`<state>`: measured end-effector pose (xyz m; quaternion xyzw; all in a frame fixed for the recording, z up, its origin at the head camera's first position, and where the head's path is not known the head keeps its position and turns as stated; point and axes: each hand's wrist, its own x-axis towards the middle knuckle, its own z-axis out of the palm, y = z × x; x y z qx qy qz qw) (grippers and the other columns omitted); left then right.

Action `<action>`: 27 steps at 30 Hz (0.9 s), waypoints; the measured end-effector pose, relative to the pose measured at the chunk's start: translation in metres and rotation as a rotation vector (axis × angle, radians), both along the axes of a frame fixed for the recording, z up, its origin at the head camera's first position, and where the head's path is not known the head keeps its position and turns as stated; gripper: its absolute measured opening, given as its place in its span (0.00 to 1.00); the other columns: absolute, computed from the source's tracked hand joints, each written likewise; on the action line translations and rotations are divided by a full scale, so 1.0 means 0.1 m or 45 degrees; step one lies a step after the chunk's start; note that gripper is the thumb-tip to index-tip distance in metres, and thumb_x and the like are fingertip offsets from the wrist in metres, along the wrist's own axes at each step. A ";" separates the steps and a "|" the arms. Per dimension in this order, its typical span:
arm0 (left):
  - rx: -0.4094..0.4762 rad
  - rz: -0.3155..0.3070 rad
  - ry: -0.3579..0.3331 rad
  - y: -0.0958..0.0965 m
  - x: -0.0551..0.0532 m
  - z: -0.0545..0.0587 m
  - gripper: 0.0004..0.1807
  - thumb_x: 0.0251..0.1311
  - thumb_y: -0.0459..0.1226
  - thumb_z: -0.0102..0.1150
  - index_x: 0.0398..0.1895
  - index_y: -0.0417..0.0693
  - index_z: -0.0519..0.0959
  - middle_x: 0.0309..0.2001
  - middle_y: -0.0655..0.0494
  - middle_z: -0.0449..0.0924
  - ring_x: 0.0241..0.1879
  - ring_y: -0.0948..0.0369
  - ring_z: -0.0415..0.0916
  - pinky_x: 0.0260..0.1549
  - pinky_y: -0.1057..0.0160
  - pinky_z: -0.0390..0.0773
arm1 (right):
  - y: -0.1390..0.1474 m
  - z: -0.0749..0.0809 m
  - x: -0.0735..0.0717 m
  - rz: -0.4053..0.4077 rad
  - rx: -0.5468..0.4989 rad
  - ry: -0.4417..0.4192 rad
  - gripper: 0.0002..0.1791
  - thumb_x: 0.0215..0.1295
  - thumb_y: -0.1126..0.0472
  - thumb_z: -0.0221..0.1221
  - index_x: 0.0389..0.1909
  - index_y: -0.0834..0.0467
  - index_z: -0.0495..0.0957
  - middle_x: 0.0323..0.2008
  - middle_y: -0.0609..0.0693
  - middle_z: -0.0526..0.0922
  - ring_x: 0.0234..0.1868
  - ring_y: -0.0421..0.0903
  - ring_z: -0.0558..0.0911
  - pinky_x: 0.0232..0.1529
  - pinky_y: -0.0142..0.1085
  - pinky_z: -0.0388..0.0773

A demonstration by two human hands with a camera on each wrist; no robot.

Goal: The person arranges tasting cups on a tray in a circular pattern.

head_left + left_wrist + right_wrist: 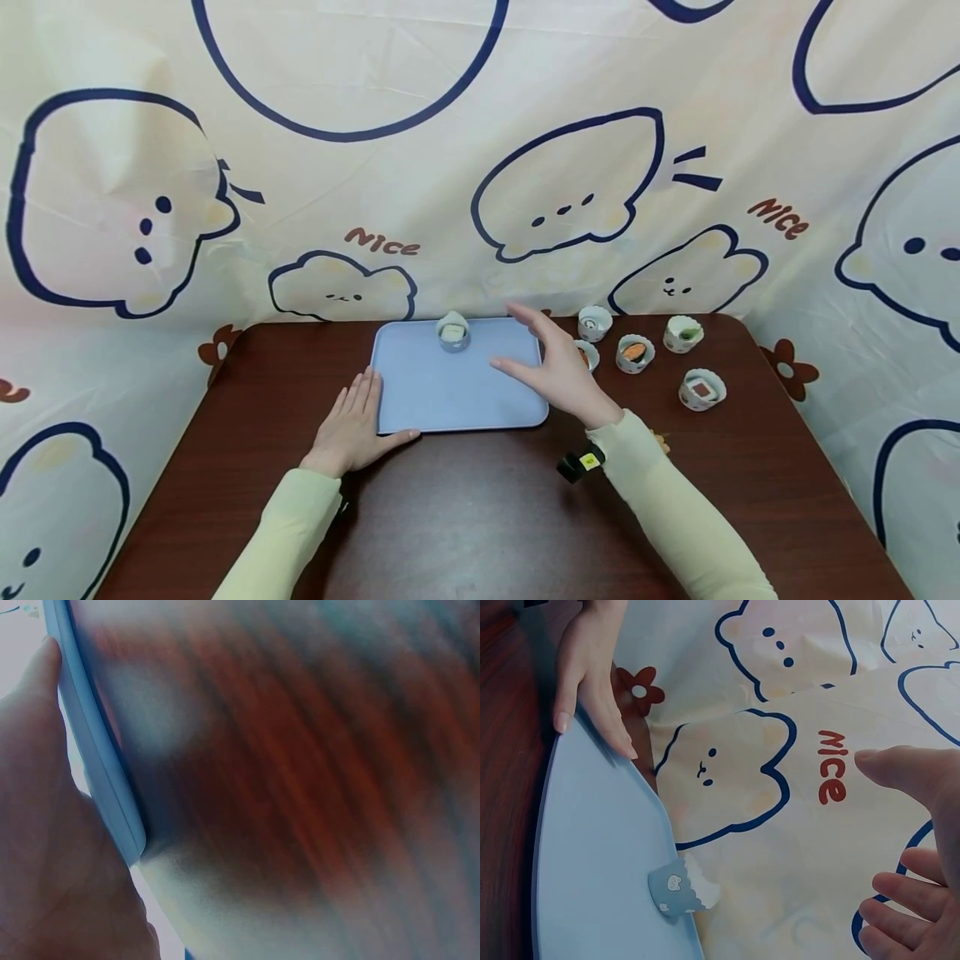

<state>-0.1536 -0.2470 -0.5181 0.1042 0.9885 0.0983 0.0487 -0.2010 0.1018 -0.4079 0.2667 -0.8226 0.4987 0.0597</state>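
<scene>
Biggest thing first: we've got the dark table (480,508) spread out under both hands. On it sits the blue tray (465,396), long axis running left to right, from the left fingertips across to underneath the right fingers.

The left hand (351,433) has its fingers straight and close together at the tray's left edge, thumb stuck out to the near edge. The right hand (561,375) looks to be hanging above the tray's right end, thumb and fingers spread wide, and we see nothing between them.

Now the small stuff. One tray cup (456,346) stands upright near the far edge. It's left of the right fingertips, and ahead and to the right of the left ones. We'd call the right hand nearer; its thumb-to-finger gap faces that cup, no contact. It's round, so no long axis to match.

Right of the right fingers we count five more: a half-hidden cup (595,359) closest, a back cup (595,335) beyond it, then an orange-filled cup (634,367), a green-filled cup (673,344) and, farthest out, the near-side cup (701,404).
</scene>
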 end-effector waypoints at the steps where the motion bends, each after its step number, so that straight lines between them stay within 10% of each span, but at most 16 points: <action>1: 0.000 0.000 -0.002 0.00 0.00 0.00 0.72 0.51 0.82 0.41 0.80 0.32 0.44 0.80 0.36 0.38 0.79 0.42 0.37 0.73 0.41 0.42 | 0.02 -0.01 0.01 -0.001 0.001 -0.003 0.44 0.61 0.47 0.72 0.75 0.54 0.66 0.71 0.44 0.70 0.71 0.44 0.67 0.68 0.50 0.66; 27: 0.021 0.010 -0.023 0.02 0.01 0.04 0.71 0.52 0.81 0.45 0.80 0.32 0.44 0.80 0.36 0.37 0.79 0.42 0.37 0.73 0.41 0.41 | 0.46 0.00 0.25 -0.107 0.063 0.030 0.43 0.61 0.48 0.73 0.75 0.50 0.66 0.71 0.43 0.69 0.70 0.46 0.68 0.66 0.54 0.67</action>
